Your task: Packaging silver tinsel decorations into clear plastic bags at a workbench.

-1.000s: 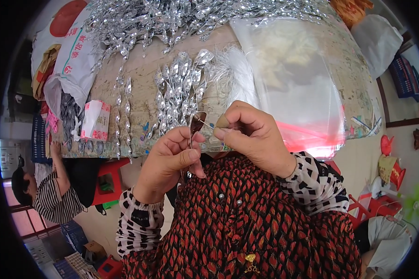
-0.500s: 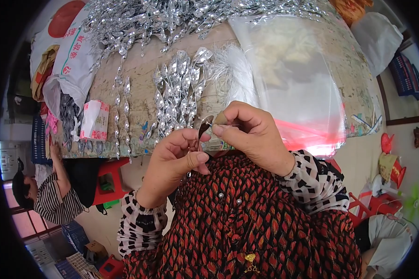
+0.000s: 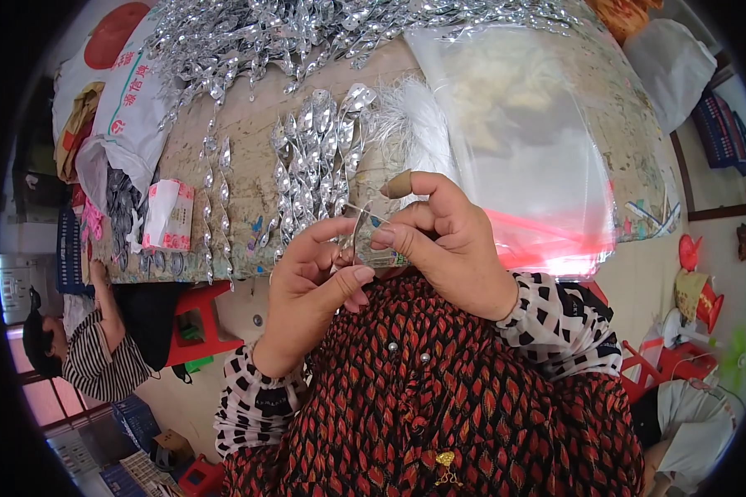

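Note:
My left hand [image 3: 300,302] pinches a shiny silver twisted strip [image 3: 357,236] between thumb and fingers, near the table's front edge. A thin white string [image 3: 370,214] crosses the strip's upper end. My right hand [image 3: 460,253] pinches the string with thumb and a bent finger, close to the left fingertips. Its index finger, wearing a tan finger cot [image 3: 397,185], is raised away from the thumb. Just beyond my hands lie a bunch of silver twisted strips [image 3: 319,157] and a bundle of white strings [image 3: 423,137].
A large heap of silver strips [image 3: 249,37] covers the far table. Clear plastic bags [image 3: 526,157] lie at right. At left are two separate strips [image 3: 225,195], a tissue pack [image 3: 170,215] and a white sack [image 3: 128,103]. A co-worker in a striped shirt [image 3: 108,356] sits at far left.
My right index finger has lifted off the thumb and straightened. The white string now shows across the strip's top, and my left hand has shifted slightly.

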`<action>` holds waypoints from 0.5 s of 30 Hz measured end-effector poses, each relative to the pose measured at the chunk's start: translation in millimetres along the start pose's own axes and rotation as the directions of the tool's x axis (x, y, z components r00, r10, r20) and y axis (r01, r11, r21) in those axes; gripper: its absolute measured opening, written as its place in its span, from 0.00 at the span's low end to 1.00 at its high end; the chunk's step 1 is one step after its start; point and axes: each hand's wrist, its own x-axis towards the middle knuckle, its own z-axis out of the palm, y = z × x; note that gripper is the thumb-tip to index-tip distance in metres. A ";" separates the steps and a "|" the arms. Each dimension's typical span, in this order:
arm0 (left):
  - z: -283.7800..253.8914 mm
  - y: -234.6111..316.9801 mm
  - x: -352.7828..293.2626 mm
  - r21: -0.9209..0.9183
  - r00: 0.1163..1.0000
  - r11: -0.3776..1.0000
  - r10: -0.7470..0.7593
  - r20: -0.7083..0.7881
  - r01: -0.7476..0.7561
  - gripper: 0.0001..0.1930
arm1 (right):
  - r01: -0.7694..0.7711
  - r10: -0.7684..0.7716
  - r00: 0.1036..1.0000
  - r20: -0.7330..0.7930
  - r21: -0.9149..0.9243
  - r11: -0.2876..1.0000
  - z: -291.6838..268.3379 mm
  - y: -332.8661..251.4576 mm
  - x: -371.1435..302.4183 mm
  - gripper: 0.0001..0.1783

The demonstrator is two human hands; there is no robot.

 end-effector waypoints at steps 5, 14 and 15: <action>2.9 -3.3 -1.0 0.024 1.000 1.000 -0.012 -0.017 0.012 0.25 | -0.004 0.005 0.999 0.038 -0.008 1.000 -4.6 1.2 0.9 0.21; 6.7 1.5 -2.2 0.134 0.997 0.990 -0.056 0.060 0.048 0.30 | -0.040 0.044 0.997 0.064 -0.067 0.997 -12.0 -7.6 8.4 0.19; 7.7 1.7 -1.3 0.166 0.997 0.985 -0.062 0.048 0.054 0.29 | -0.047 0.055 0.995 0.087 -0.089 0.995 -13.7 -7.5 9.2 0.20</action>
